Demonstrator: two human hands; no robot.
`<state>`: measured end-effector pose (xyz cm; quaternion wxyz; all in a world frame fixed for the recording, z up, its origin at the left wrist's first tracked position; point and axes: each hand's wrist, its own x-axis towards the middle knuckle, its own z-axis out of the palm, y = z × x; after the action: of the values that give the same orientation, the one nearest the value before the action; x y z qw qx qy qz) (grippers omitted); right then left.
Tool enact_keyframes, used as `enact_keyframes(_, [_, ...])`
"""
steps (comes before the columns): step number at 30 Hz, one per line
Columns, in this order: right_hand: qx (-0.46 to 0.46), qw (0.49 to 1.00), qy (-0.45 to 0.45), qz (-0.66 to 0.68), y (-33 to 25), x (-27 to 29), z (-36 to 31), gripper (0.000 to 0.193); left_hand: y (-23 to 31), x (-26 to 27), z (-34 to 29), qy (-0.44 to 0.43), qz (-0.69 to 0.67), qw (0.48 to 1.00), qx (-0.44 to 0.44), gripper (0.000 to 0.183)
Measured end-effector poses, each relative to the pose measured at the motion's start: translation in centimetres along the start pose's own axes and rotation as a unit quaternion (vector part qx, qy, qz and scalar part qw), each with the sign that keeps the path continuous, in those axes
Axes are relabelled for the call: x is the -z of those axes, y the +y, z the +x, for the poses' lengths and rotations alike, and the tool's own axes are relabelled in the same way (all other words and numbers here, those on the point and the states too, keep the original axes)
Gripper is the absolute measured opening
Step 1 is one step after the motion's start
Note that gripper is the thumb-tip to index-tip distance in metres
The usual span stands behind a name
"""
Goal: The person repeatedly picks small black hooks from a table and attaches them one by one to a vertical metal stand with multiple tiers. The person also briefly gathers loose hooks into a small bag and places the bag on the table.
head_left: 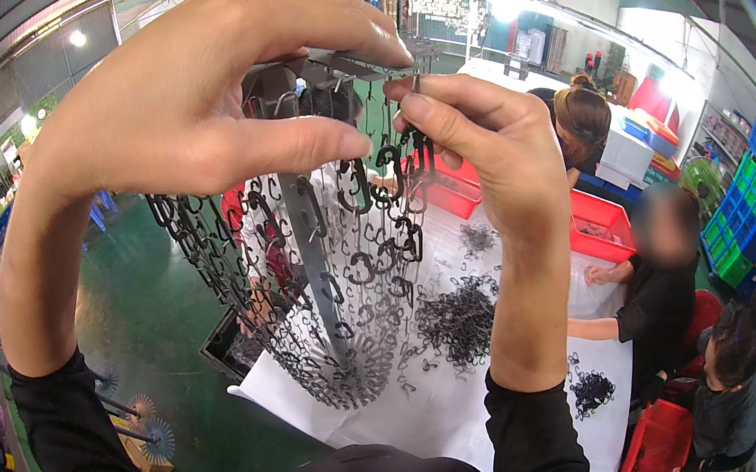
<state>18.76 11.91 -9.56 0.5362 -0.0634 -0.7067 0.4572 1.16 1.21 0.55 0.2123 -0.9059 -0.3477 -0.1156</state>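
Note:
In front of me stands a tall rack with a grey central post (316, 273) and rings of thin metal hooks. Many small black C-shaped hooks (354, 187) hang on it in tiers. My left hand (226, 94) arches over the rack's top, its fingers stretched along the metal plates (356, 65) and its thumb apart below. At the right edge of the rack, my right hand (478, 127) pinches thumb and forefinger together at a hook tip. Black C-shaped hooks dangle just under these fingers; the exact piece between them is partly hidden.
Below, a white-covered table (458, 407) bears a heap of loose black hooks (456, 321) and a smaller pile (592, 392). Red bins (601, 226) stand along its right side. Several people (663, 294) work around the table. Spoked metal discs (157, 442) stand at lower left.

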Motion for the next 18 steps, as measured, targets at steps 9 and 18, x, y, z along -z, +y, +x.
enact_keyframes(9, [-0.015,0.994,0.101,-0.036,0.1,2.3,-1.5,0.016,0.5,-0.8,-0.3,0.028,0.04,0.997,0.051,0.047])
enact_keyframes(18, [0.005,1.0,0.023,0.001,1.1,0.4,-0.2,0.02,1.4,-0.3,-0.4,0.041,-0.092,0.987,0.125,0.051])
